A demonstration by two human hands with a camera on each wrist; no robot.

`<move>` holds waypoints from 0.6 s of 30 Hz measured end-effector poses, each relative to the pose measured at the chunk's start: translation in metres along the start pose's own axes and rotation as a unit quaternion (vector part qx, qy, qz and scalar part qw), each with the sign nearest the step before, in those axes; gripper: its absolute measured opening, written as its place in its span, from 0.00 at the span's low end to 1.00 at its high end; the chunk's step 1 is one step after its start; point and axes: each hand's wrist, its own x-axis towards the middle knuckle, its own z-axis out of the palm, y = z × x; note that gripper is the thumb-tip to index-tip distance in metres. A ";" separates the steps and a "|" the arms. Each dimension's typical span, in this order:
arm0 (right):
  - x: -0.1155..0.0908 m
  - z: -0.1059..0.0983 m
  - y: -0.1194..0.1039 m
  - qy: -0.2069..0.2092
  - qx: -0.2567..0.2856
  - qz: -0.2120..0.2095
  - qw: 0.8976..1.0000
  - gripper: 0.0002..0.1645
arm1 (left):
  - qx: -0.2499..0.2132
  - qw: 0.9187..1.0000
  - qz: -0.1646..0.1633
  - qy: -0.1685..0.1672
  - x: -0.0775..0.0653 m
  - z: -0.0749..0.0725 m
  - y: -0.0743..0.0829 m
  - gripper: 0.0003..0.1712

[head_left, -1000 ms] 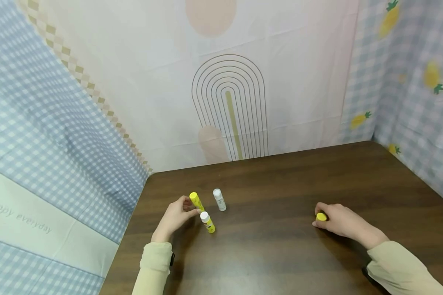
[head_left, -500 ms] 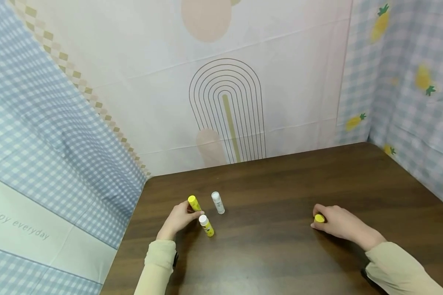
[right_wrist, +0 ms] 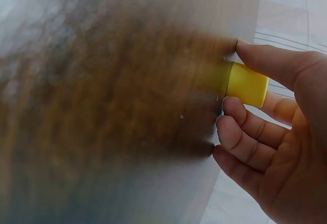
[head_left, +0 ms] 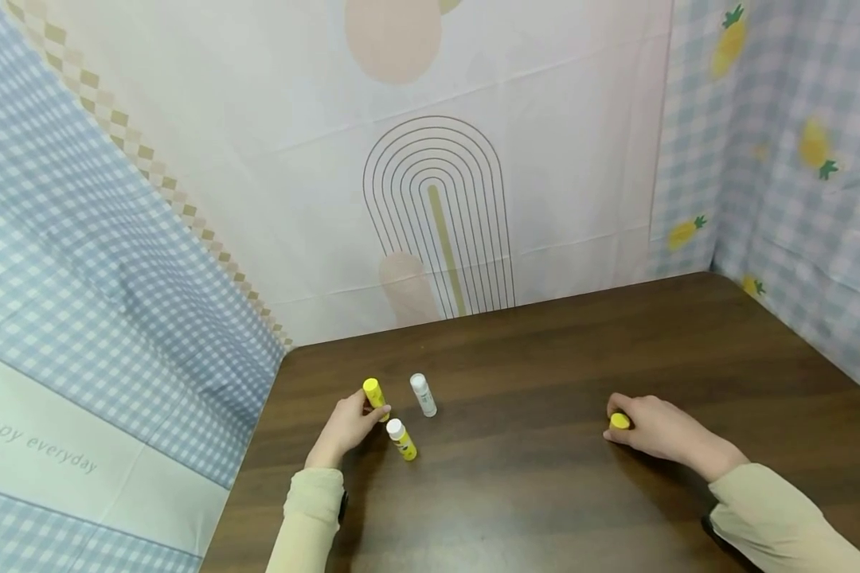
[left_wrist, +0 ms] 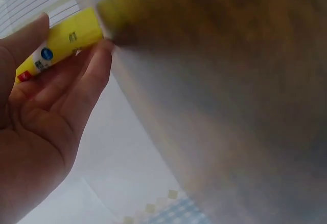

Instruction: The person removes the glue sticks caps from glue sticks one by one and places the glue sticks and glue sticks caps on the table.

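My left hand (head_left: 347, 426) curls its thumb and fingers round a yellow glue stick (head_left: 374, 391), which stands upright on the table. In the left wrist view, its label shows on the yellow barrel (left_wrist: 69, 37) between thumb and fingers. Just beside the thumb is a yellow glue stick with a white cap (head_left: 403, 442). A white glue stick (head_left: 423, 395) stands a little behind. Over to the right, my right hand (head_left: 652, 426) holds a short yellow cap-like piece (right_wrist: 247, 84) down at the tabletop, with thumb and fingers on either side of it.
The brown wooden table (head_left: 516, 374) reaches back to a pale printed cloth (head_left: 580, 159) hanging behind it. Blue checked cloth (head_left: 150, 294) hangs along the left side, and another with pineapples (head_left: 795, 199) on the right.
My left thumb and fingers have closed in round the yellow glue stick, and the thumb has drawn away from the white-capped one. The right hand stays in place. The head view has shifted slightly.
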 end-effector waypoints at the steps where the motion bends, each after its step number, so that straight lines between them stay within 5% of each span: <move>1: 0.000 0.000 0.000 0.000 -0.001 0.000 1.000 0.13 | 0.008 1.000 0.003 0.008 0.000 -0.002 0.001 0.11; 8: 0.000 -0.002 -0.001 0.002 0.000 0.000 1.000 0.14 | 0.091 0.993 0.044 0.063 0.003 -0.031 0.020 0.13; 18: 0.000 0.000 0.001 -0.001 0.005 0.001 1.000 0.14 | 0.160 0.966 0.116 0.166 -0.004 -0.066 0.074 0.19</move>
